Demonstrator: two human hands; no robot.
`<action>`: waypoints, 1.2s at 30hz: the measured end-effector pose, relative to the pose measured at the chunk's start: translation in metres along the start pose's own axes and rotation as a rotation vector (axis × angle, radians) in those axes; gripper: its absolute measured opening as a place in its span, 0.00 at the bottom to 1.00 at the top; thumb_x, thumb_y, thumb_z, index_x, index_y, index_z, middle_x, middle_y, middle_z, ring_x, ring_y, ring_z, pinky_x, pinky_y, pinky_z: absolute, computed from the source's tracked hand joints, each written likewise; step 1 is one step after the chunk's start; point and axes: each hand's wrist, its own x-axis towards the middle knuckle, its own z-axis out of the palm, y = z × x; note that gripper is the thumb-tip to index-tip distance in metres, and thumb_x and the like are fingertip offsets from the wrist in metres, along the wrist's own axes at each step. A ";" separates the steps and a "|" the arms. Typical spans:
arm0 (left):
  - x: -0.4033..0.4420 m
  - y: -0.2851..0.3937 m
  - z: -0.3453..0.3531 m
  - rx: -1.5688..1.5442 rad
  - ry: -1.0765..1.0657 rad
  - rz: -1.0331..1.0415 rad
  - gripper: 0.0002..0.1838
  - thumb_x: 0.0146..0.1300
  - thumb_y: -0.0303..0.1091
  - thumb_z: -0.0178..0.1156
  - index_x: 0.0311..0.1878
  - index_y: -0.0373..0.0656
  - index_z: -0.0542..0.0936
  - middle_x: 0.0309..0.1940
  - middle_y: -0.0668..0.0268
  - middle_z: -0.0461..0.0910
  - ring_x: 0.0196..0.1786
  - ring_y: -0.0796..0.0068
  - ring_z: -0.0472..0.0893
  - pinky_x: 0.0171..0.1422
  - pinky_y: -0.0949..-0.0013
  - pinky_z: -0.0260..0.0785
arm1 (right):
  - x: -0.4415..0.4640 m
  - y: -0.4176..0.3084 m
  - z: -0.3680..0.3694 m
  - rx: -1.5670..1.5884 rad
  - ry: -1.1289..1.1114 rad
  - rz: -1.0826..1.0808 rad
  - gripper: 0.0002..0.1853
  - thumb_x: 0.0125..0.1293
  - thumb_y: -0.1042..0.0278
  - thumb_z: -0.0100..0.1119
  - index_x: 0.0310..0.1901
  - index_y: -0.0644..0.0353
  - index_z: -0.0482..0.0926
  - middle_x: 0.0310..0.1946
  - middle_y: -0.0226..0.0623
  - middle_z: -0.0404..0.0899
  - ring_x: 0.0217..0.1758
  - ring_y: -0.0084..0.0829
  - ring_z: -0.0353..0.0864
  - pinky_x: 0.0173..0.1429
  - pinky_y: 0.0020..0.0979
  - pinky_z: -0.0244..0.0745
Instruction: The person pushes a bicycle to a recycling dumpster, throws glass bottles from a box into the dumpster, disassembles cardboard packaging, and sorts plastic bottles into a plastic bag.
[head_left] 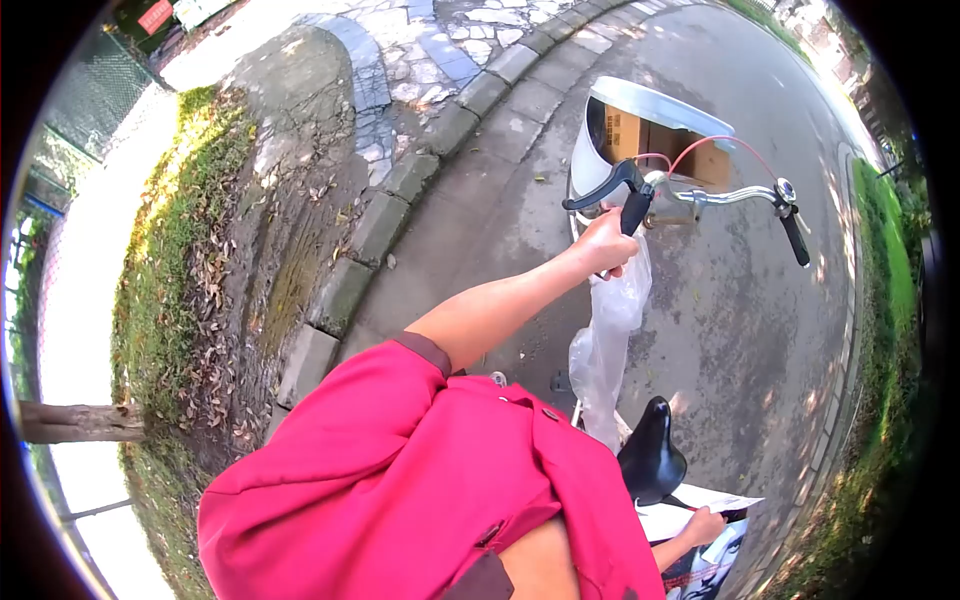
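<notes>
My left hand [608, 243] is wrapped round the black left grip [634, 213] of a bicycle handlebar [728, 197]. The brake lever [605, 188] sticks out ahead of my fingers. Behind the black saddle [652, 455], my right hand [705, 525] is closed at the edge of a white, printed bag or panel [722, 560]; what exactly lies in its fingers I cannot make out. Crumpled clear plastic [605, 345] covers the frame between handlebar and saddle. At the front sits a white basket or tub [592, 150] with a cardboard box [625, 135] inside.
The bicycle stands on a grey paved road [740, 330]. A stone kerb [380, 230] runs along the left, with a dirt and grass verge [180, 260] beyond it. A tree trunk [80, 423] and wire fence [85, 110] stand farther left. Grass [885, 270] edges the right side.
</notes>
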 end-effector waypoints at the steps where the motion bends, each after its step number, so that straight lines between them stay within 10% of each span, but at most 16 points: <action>1: 0.019 0.005 -0.013 -0.013 0.021 -0.010 0.19 0.43 0.27 0.50 0.42 0.33 0.64 0.14 0.66 0.68 0.11 0.77 0.70 0.11 0.72 0.61 | 0.011 -0.027 0.000 0.017 0.009 -0.009 0.15 0.42 0.70 0.47 0.25 0.75 0.78 0.39 0.63 0.74 0.49 0.54 0.71 0.56 0.41 0.64; 27: 0.405 0.081 -0.394 -0.304 0.252 0.001 0.23 0.45 0.25 0.51 0.48 0.37 0.62 0.14 0.67 0.65 0.09 0.77 0.67 0.09 0.72 0.58 | 0.158 -0.635 -0.029 0.075 0.017 -0.204 0.17 0.43 0.68 0.46 0.28 0.77 0.77 0.41 0.64 0.72 0.52 0.54 0.69 0.59 0.41 0.62; 36: 0.447 0.131 -0.504 -0.418 0.319 -0.048 0.10 0.47 0.27 0.56 0.30 0.42 0.64 0.12 0.70 0.65 0.08 0.80 0.64 0.12 0.76 0.54 | 0.147 -0.766 -0.059 0.146 0.036 -0.299 0.19 0.48 0.64 0.49 0.36 0.74 0.77 0.49 0.59 0.69 0.56 0.52 0.66 0.58 0.42 0.61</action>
